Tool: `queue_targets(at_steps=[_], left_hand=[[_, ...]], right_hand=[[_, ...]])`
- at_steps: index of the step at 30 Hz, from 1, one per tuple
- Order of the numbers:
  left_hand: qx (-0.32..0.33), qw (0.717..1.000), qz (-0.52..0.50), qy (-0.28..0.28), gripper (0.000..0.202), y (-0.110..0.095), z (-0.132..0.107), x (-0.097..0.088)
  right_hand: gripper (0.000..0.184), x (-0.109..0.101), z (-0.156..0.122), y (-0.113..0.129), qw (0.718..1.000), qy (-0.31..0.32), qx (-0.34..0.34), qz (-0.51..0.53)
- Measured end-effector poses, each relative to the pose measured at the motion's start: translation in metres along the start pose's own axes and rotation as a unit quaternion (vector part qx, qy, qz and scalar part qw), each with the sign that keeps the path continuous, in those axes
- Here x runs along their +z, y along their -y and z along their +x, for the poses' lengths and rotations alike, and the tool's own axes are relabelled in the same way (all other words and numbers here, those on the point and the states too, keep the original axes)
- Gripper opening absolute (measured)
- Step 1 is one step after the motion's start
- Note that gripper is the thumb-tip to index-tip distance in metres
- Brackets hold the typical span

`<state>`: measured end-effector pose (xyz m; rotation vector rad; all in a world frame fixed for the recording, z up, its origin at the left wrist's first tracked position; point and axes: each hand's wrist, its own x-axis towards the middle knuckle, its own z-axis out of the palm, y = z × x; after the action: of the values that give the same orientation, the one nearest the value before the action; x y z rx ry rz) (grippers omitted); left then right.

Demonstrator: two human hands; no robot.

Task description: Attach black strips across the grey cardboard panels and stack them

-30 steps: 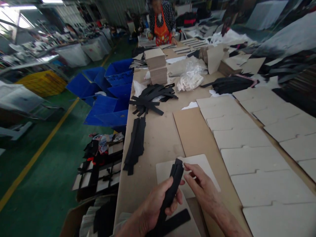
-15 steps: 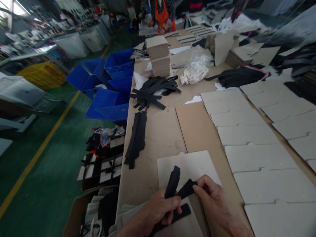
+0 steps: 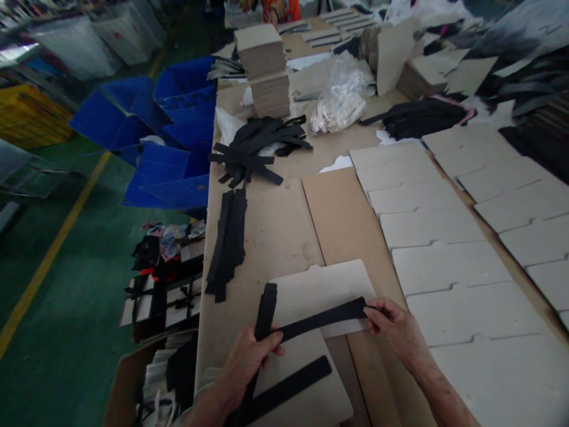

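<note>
My left hand (image 3: 253, 359) is closed around a bundle of black strips (image 3: 265, 311) that points up and away from me. From it a single black strip (image 3: 324, 319) stretches rightward, its far end pinched by my right hand (image 3: 393, 323). Beneath it lie two pale boards: a notched board (image 3: 324, 281) farther off, and a nearer board (image 3: 333, 397) with another black strip (image 3: 291, 386) lying across it. My left forearm hides part of the nearer board.
Overlapping pale boards (image 3: 448, 267) cover the right side. More black strips (image 3: 229, 237) lie by the table's left edge, with a heap (image 3: 262, 142) beyond. A tall board stack (image 3: 269, 89) and a plastic bag (image 3: 340, 101) stand farther back. Blue boxes (image 3: 173, 178) are left of the table.
My right hand has moved right, drawing one black strip out from the bundle to nearly full length. My left hand has shifted left. The view has tilted down slightly.
</note>
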<state>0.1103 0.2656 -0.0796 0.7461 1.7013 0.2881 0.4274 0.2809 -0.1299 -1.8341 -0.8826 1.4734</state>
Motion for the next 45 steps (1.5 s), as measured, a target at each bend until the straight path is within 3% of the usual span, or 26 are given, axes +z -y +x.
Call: queue_targets(at_steps=[6,11,17,22,24,26,30,34,39,41,45], left_hand=[[0.024,0.999,-0.002,0.022,0.031,0.002,-0.005,0.002],[0.068,0.981,-0.082,0.161,0.029,0.009,-0.028,-0.009],[0.088,0.968,-0.105,0.211,0.023,0.02,-0.049,-0.02],[0.057,0.931,-0.055,0.356,0.058,0.02,-0.055,-0.027],[0.042,0.907,-0.086,0.411,0.071,0.017,-0.056,-0.022],[0.021,0.888,-0.159,0.431,0.076,0.014,-0.056,-0.011],[-0.005,0.864,-0.238,0.443,0.074,0.012,-0.056,0.014],[-0.023,0.89,-0.227,0.394,0.062,0.008,-0.056,0.026],[0.025,0.933,-0.206,0.293,0.058,-0.001,-0.046,0.023],[0.042,0.932,-0.231,0.276,0.054,-0.002,-0.043,0.018],[0.047,0.92,-0.265,0.285,0.048,0.001,-0.044,0.006]], right_hand=[[0.031,-0.002,0.0,-0.003,1.0,0.018,-0.013,0.012],[0.03,-0.003,-0.026,0.017,0.987,0.101,-0.006,0.122],[0.027,-0.005,-0.039,0.02,0.968,0.185,0.031,0.169],[0.024,0.008,-0.045,0.025,0.951,0.255,-0.034,0.173],[0.023,0.023,-0.053,0.038,0.931,0.312,-0.051,0.184],[0.021,0.042,-0.062,0.053,0.917,0.354,-0.064,0.172],[0.007,0.076,-0.073,0.072,0.924,0.359,-0.128,0.025],[0.011,0.084,-0.067,0.069,0.926,0.3,-0.219,-0.062],[0.016,0.079,-0.057,0.071,0.923,0.239,-0.292,-0.079],[0.014,0.08,-0.058,0.075,0.915,0.234,-0.318,-0.083],[0.014,0.079,-0.064,0.078,0.895,0.291,-0.332,-0.067]])
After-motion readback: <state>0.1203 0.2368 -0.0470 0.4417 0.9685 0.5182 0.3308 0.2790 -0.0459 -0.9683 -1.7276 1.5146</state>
